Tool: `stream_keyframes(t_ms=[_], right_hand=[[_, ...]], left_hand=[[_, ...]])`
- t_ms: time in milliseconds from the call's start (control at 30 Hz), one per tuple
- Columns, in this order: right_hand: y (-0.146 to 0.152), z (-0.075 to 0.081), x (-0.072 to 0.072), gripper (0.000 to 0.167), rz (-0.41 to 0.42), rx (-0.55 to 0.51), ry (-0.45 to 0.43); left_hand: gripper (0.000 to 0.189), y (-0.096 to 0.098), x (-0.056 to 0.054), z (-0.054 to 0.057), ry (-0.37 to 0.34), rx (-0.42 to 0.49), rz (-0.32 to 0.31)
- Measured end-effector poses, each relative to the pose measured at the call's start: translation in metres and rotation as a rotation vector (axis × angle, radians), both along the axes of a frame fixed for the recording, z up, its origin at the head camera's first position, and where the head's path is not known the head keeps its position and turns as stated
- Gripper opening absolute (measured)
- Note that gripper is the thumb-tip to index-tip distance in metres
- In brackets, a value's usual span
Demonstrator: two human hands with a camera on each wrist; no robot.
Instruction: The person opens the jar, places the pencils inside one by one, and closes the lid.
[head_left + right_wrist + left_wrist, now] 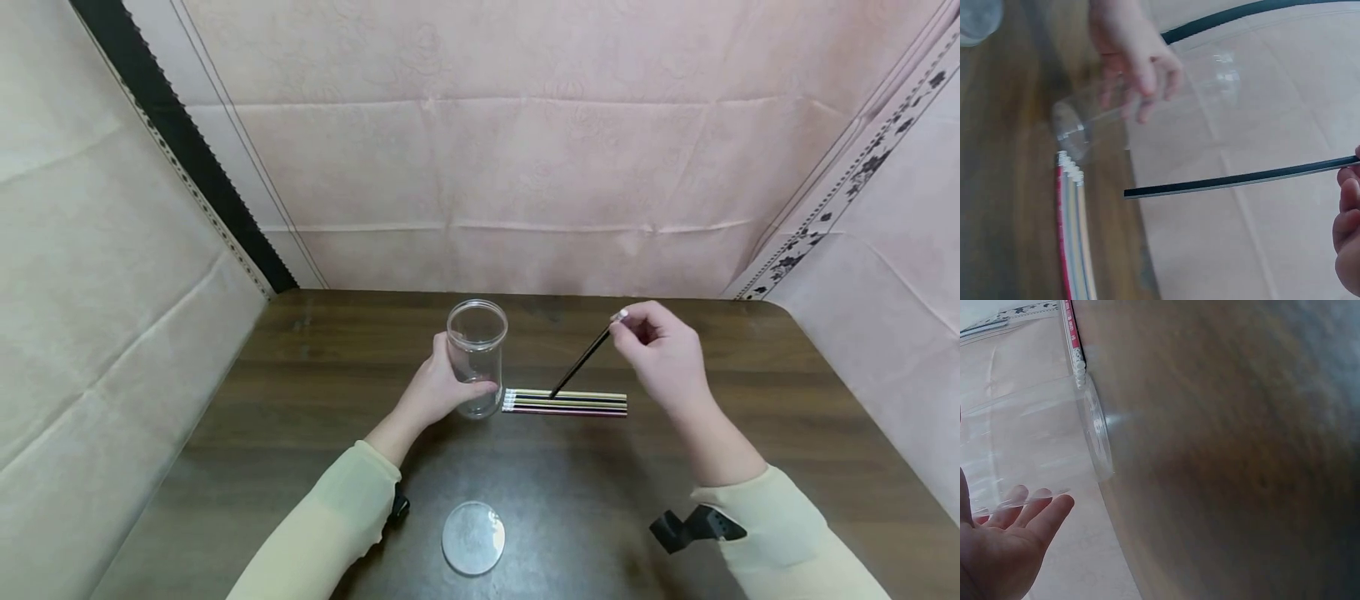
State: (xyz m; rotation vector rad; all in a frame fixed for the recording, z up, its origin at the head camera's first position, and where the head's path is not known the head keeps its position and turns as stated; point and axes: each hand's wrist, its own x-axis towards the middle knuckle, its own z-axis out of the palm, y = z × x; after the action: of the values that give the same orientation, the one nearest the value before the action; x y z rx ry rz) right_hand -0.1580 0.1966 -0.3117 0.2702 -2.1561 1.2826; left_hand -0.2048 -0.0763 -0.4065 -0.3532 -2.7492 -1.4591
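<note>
A clear, empty-looking jar point(477, 358) stands upright on the table, and my left hand point(442, 387) grips its side, thumb across the front. My right hand point(663, 350) pinches a dark pencil point(581, 362) near its white-tipped end; the pencil slants down to the left, its lower end overlapping a row of pencils point(566, 403) in the head view. In the right wrist view the held pencil point(1241, 180) spans the air between the fingers and the jar. The row lies flat just right of the jar's base, white ends toward the jar.
A round clear lid point(473, 537) lies on the wooden table point(570, 500) near the front, between my forearms. Pale cloth point(525, 167) hangs along the table's back edge, with more cloth on both sides.
</note>
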Motion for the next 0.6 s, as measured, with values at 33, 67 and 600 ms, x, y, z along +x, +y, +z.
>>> stream_keyframes(t_ms=[33, 67, 600], right_hand=[[0.001, 0.003, 0.0, 0.022, -0.004, -0.036, 0.001], [0.001, 0.007, 0.0, 0.022, 0.0, -0.073, 0.008], [-0.012, 0.061, -0.001, 0.022, 0.204, -0.673, 0.153]], left_hand=[[0.095, 0.0, 0.0, 0.0, 0.0, -0.001, -0.001], [0.095, 0.0, 0.0, 0.0, 0.0, 0.001, -0.001], [0.095, -0.001, -0.002, -0.004, 0.002, 0.003, -0.001]])
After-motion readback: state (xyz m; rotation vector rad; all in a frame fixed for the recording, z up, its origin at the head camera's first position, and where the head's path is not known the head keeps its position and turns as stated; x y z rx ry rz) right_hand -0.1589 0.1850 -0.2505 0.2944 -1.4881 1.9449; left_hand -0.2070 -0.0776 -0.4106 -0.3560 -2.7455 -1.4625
